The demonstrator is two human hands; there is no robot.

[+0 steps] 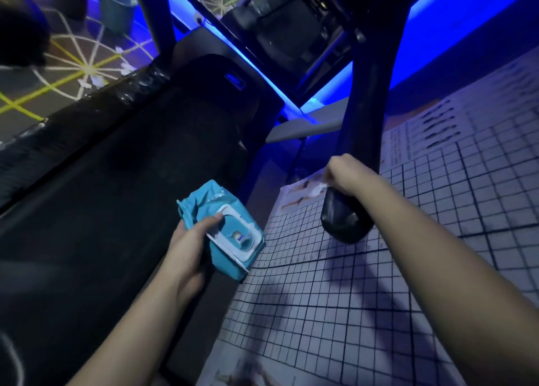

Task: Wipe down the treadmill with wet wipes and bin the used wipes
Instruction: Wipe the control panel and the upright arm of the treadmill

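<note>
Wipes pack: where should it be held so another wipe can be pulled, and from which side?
Hold the wipes pack by its soft teal body beside the white lid, coming from below at its near end, thumb on top, as the left hand does. The lid faces up, so the opening is free for the right hand, now on the handrail.

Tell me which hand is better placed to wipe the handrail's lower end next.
Right. The right hand holds a white wipe against the handrail, just above its rounded end. The left hand grips the wipes pack over the treadmill belt, away from the rail.
</note>
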